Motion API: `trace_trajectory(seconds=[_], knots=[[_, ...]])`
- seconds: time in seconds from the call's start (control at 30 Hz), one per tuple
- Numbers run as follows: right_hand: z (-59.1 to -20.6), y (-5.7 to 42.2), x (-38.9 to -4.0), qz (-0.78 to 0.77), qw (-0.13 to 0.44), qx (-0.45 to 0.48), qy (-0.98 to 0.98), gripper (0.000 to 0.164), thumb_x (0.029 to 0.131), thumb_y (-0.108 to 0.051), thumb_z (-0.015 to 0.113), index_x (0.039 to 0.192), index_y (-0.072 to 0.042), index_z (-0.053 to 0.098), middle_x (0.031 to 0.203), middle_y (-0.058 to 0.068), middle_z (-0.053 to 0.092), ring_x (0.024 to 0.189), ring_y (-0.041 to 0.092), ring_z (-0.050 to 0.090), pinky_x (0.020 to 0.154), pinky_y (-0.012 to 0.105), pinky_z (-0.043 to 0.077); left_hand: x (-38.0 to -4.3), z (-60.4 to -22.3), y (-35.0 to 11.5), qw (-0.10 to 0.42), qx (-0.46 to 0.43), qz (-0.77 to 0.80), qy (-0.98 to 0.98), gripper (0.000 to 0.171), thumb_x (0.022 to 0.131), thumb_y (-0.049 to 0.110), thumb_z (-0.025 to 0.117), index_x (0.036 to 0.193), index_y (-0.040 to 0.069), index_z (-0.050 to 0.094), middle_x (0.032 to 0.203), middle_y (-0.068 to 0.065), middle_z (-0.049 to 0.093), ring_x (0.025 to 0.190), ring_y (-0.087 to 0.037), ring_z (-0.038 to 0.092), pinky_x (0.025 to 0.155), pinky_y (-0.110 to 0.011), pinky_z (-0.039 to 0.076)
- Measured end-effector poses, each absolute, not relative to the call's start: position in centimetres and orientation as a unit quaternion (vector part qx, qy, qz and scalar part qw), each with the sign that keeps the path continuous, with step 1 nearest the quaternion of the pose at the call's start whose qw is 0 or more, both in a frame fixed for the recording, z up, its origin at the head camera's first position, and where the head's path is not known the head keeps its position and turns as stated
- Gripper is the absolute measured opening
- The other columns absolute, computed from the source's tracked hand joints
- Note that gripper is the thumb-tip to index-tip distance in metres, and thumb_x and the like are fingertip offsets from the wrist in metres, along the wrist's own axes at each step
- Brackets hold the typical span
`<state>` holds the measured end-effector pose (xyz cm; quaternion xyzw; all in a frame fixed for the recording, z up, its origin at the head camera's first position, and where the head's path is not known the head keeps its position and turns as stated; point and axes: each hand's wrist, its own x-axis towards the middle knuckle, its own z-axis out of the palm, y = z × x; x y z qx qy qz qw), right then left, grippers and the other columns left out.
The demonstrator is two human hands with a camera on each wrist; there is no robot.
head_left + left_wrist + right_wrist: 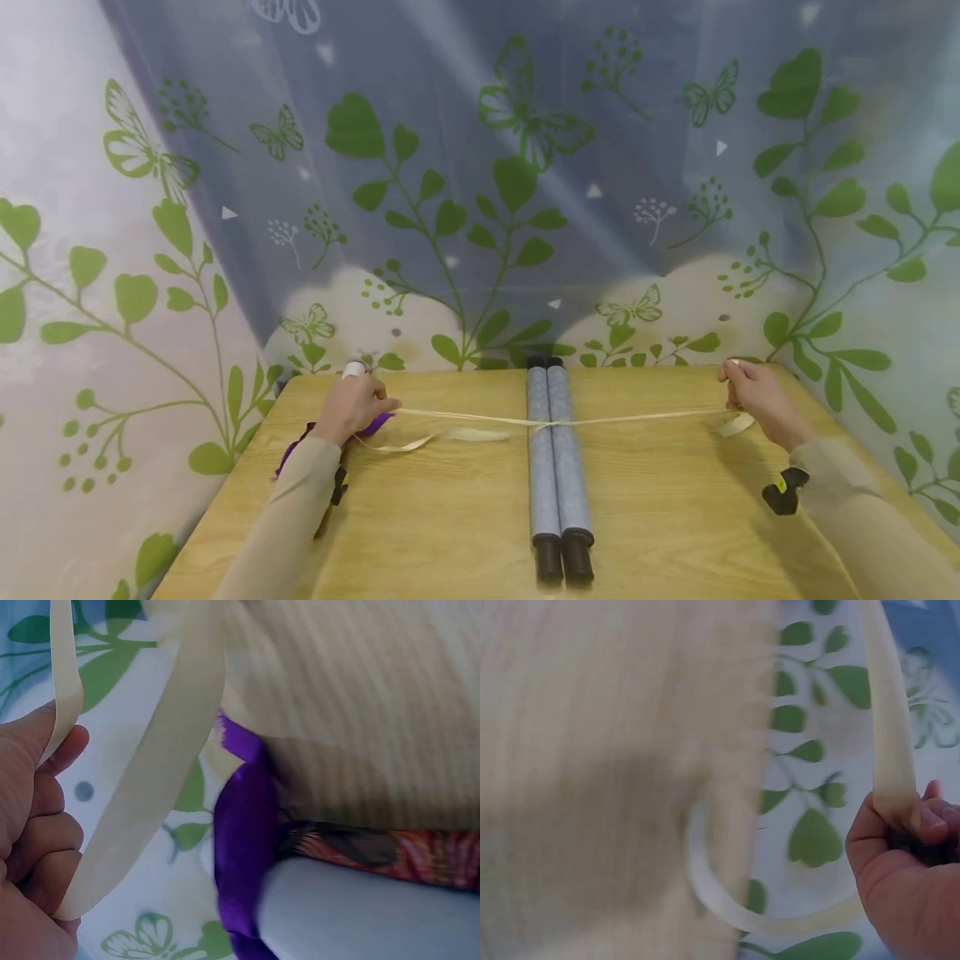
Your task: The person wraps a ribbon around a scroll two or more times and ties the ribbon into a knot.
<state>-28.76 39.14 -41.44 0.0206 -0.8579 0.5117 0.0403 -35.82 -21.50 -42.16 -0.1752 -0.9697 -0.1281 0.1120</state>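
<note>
Two grey-blue rolled scrolls (547,467) with dark end knobs lie side by side on the wooden table (660,500). A cream ribbon (465,416) stretches across their upper part and crosses itself on top of them. My left hand (356,404) pinches one length of it between thumb and forefinger, and its loose tail trails on the table toward the scrolls. Over at the right, my right hand (761,400) grips the other length; a tail (780,926) loops down below that fist. Both lengths look taut. The ribbon's underside is hidden.
Beneath my left forearm lies a white roll (367,915) with a purple ribbon (244,840) at it and a red-and-dark patterned strip (427,859) alongside. A curtain (450,250) printed with leaves and butterflies hangs behind the table's back edge and along both sides.
</note>
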Motion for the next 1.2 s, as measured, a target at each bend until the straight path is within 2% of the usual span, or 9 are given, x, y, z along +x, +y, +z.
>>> trace_trajectory(seconds=[0.17, 0.3, 0.43, 0.57, 0.67, 0.77, 0.83, 1.0, 1.2], knots=[[-43.2, 38.9, -28.6, 0.409, 0.028, 0.029, -0.912, 0.046, 0.108, -0.035, 0.024, 0.102, 0.002, 0.051, 0.081, 0.008, 0.049, 0.07, 0.016, 0.045, 0.065, 0.033, 0.047, -35.7, -42.9, -21.5, 0.111, -0.198, -0.123, -0.966, 0.029, 0.085, 0.032, 0.076, 0.063, 0.015, 0.069, 0.057, 0.007, 0.059, 0.052, -0.012, 0.046, 0.054, -0.029, 0.039], [-44.1, 38.4, -28.8, 0.358, 0.033, 0.054, -0.932, 0.047, 0.108, -0.035, 0.026, 0.101, 0.002, 0.054, 0.097, 0.019, 0.054, 0.07, 0.017, 0.046, 0.063, 0.032, 0.043, -35.6, -43.5, -21.5, 0.112, -0.21, -0.108, -0.965, 0.033, 0.086, 0.029, 0.075, 0.058, 0.017, 0.062, 0.056, 0.007, 0.055, 0.051, -0.011, 0.045, 0.056, -0.03, 0.04], [-44.2, 37.9, -29.2, 0.353, 0.039, 0.059, -0.933, 0.05, 0.108, -0.036, 0.025, 0.104, 0.004, 0.056, 0.088, 0.017, 0.053, 0.065, 0.016, 0.044, 0.062, 0.032, 0.041, -35.6, -44.2, -21.6, 0.117, -0.19, -0.115, -0.968, 0.035, 0.085, 0.03, 0.076, 0.058, 0.017, 0.058, 0.058, 0.006, 0.055, 0.053, -0.012, 0.043, 0.056, -0.03, 0.04], [-43.9, 37.1, -29.3, 0.365, 0.032, 0.037, -0.93, 0.054, 0.108, -0.039, 0.028, 0.111, 0.006, 0.058, 0.083, 0.015, 0.054, 0.065, 0.016, 0.046, 0.061, 0.032, 0.042, -35.3, -45.5, -21.3, 0.087, -0.171, -0.148, -0.97, 0.041, 0.087, 0.028, 0.074, 0.057, 0.016, 0.049, 0.063, 0.004, 0.053, 0.054, -0.011, 0.038, 0.052, -0.027, 0.033], [-43.8, 36.5, -29.2, 0.361, 0.013, 0.03, -0.932, 0.056, 0.107, -0.036, 0.032, 0.126, 0.012, 0.055, 0.102, 0.031, 0.062, 0.083, 0.035, 0.061, 0.075, 0.043, 0.052, -35.0, -46.1, -20.5, 0.072, -0.159, -0.144, -0.974, 0.038, 0.088, 0.027, 0.072, 0.06, 0.015, 0.051, 0.067, 0.002, 0.055, 0.056, -0.013, 0.041, 0.052, -0.028, 0.034], [-44.1, 35.9, -29.1, 0.339, 0.002, 0.031, -0.94, 0.059, 0.107, -0.035, 0.035, 0.136, 0.015, 0.045, 0.13, 0.038, 0.052, 0.112, 0.051, 0.055, 0.09, 0.056, 0.049, -35.0, -46.3, -19.1, 0.083, -0.149, -0.122, -0.978, 0.028, 0.088, 0.027, 0.072, 0.065, 0.015, 0.062, 0.071, 0.0, 0.063, 0.06, -0.014, 0.049, 0.055, -0.031, 0.041], [-44.3, 35.3, -29.2, 0.334, -0.002, 0.037, -0.942, 0.058, 0.106, -0.034, 0.037, 0.14, 0.014, 0.041, 0.137, 0.037, 0.047, 0.122, 0.053, 0.048, 0.095, 0.059, 0.046, -34.9, -46.2, -17.9, 0.082, -0.15, -0.12, -0.978, 0.025, 0.089, 0.027, 0.072, 0.068, 0.015, 0.066, 0.073, 0.0, 0.066, 0.062, -0.015, 0.051, 0.057, -0.032, 0.042], [-44.7, 33.1, -29.5, 0.331, -0.006, 0.087, -0.94, 0.045, 0.103, -0.026, 0.049, 0.131, 0.01, 0.054, 0.127, 0.032, 0.058, 0.111, 0.047, 0.057, 0.089, 0.054, 0.05, -34.5, -45.5, -14.7, 0.049, -0.197, -0.153, -0.967, 0.028, 0.091, 0.023, 0.069, 0.066, 0.014, 0.065, 0.064, 0.003, 0.059, 0.057, -0.012, 0.047, 0.055, -0.029, 0.039], [-46.0, 30.4, -29.5, 0.323, -0.034, 0.139, -0.936, 0.036, 0.097, -0.027, 0.062, 0.12, 0.0, 0.067, 0.115, 0.017, 0.069, 0.099, 0.03, 0.064, 0.081, 0.045, 0.054, -34.2, -45.3, -11.0, 0.022, -0.266, -0.167, -0.949, 0.015, 0.091, 0.02, 0.069, 0.079, 0.011, 0.072, 0.076, -0.001, 0.068, 0.068, -0.013, 0.057, 0.065, -0.032, 0.049]])
